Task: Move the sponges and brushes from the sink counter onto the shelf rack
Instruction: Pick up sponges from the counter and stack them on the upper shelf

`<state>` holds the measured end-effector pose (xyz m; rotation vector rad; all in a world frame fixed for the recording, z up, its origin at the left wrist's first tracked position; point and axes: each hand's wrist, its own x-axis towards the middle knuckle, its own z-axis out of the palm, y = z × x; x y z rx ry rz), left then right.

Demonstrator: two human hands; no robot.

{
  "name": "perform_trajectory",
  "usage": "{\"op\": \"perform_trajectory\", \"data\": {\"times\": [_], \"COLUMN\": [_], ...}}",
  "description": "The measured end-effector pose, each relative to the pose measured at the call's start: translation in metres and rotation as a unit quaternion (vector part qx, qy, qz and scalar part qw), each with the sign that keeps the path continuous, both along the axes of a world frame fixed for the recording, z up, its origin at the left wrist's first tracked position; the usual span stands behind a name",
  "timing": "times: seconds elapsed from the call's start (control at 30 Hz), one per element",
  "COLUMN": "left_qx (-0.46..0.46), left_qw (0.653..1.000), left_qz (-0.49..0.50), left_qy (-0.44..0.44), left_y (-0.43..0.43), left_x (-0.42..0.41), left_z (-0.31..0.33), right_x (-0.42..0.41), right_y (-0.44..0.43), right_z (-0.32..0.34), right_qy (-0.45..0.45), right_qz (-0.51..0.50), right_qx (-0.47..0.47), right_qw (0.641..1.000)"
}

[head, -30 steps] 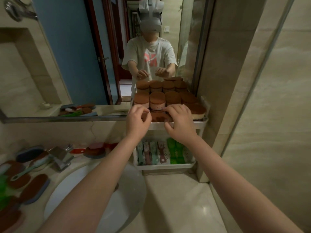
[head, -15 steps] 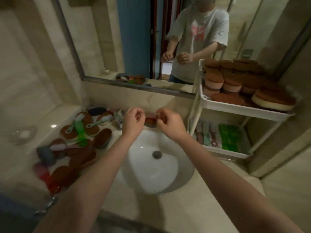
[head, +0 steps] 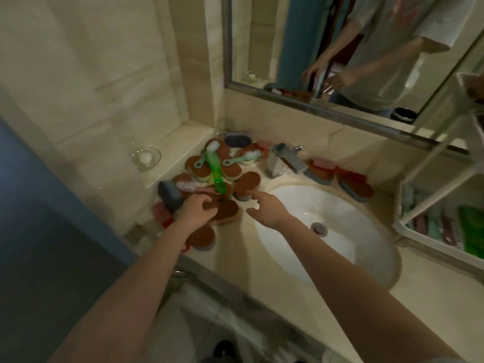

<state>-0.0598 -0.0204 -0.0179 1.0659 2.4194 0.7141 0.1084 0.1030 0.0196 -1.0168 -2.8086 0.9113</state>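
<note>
Sponges and brushes lie heaped on the sink counter [head: 235, 258] to the left of the white basin [head: 327, 231], with the person's left hand [head: 195, 209] closed over the near end of a brown-topped sponge [head: 226, 212] at the front of the pile, fingers curled onto its top face. Right hand [head: 264, 209] hovers just beside it at the basin's left rim, open and holding nothing, forefinger stretched toward a second brown sponge [head: 247, 184] that lies beyond. Another brown sponge [head: 203, 238] sits under the left forearm near the counter's front edge. Further back in the pile, a green brush [head: 216, 170] lies across several round sponges, a pink brush [head: 190, 186] rests beside a grey block [head: 170, 195], and a pale green brush [head: 245, 158] sits toward the wall. A chrome tap [head: 284, 161] stands behind the basin, with more pink and red sponges [head: 340, 176] lined up to its right. The white shelf rack [head: 424, 163] stands at the far right, its lower tier holding green and patterned items too blurred to make out. A mirror [head: 366, 61] above the counter reflects the person's arms and pale shirt
</note>
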Motion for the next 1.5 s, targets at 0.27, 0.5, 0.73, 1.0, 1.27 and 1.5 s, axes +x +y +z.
{"op": "perform_trajectory", "data": {"times": [0.27,0.5,0.73,1.0,1.27,1.5], "left_qx": [-0.178,-0.266,-0.279,-0.281,0.013,0.182], "left_qw": [0.972,0.933,0.918,0.918,0.990,0.883], "left_qz": [-0.142,-0.221,-0.249,-0.237,-0.004,0.081], "left_qy": [0.051,0.102,0.135,0.150,-0.143,-0.425], "left_y": [-0.043,-0.035,-0.031,-0.025,0.024,0.095], "left_x": [-0.036,-0.037,-0.032,-0.032,0.005,0.078], "left_z": [-0.025,-0.034,-0.044,-0.046,-0.001,0.061], "right_x": [-0.063,-0.078,-0.066,-0.046,-0.011,0.052], "right_y": [-0.019,-0.014,-0.003,0.005,0.020,0.050], "right_z": [-0.055,-0.080,-0.093,-0.095,-0.044,0.020], "right_qy": [-0.153,-0.241,-0.208,-0.110,0.204,0.359], "right_qz": [0.145,0.170,0.123,0.025,-0.220,-0.262], "right_qx": [0.125,0.189,0.196,0.068,-0.242,-0.283], "right_qw": [0.969,0.937,0.950,0.991,0.923,0.850]}}
